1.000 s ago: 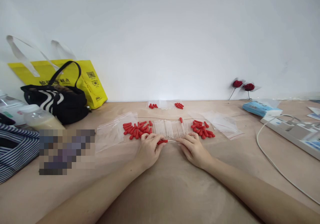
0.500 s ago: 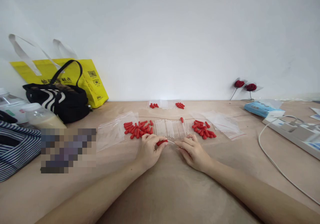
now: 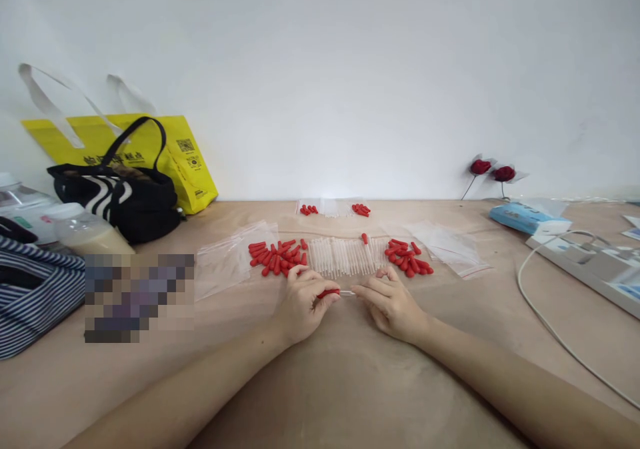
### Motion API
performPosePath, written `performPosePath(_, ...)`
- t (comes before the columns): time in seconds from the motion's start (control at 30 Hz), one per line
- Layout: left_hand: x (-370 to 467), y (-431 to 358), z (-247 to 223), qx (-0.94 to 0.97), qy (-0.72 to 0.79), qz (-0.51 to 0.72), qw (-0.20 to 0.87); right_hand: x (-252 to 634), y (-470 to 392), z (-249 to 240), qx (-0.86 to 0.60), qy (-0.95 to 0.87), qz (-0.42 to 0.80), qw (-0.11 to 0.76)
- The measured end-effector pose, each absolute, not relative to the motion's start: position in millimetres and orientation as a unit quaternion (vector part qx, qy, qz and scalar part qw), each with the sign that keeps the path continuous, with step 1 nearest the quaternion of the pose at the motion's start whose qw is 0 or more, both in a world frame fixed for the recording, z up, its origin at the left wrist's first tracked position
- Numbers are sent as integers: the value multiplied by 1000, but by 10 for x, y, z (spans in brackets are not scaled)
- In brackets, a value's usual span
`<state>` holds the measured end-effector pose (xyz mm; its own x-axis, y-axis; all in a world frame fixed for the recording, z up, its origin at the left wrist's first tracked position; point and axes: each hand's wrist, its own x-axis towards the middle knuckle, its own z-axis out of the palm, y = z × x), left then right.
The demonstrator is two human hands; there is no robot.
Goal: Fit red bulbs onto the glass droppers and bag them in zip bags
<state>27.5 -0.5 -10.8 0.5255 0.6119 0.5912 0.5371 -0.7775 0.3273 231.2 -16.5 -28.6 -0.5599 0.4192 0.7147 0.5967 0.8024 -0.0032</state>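
My left hand pinches a red rubber dropper bulb between thumb and fingers. My right hand is closed on a thin clear dropper tube, most of it hidden by the fingers. The tube's visible end meets the bulb's mouth, though how far in it sits cannot be made out. Just beyond my hands lies a row of clear dropper tubes, with one red bulb at its far edge. Piles of red bulbs flank the row, one on the left and one on the right.
Clear zip bags lie left and right of the piles; another bag with red bulbs is by the wall. Bags and bottles crowd the left, including a black bag. Tissues and a power strip sit right.
The bulb and tube have turned from a slant to nearly level and dropped slightly towards me. Both hands keep their hold. The whole view has shifted a little.
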Motion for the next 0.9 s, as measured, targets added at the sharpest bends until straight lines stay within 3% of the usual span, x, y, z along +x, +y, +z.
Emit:
performPosePath(0.67, 279, 48, -114, 872, 347, 337, 79, 2249, -94, -246, -316, -877, -102, 347)
performPosePath(0.9, 223, 68, -69, 874, 349, 333, 56, 2266, -182, -194, -351, -864, -148, 329)
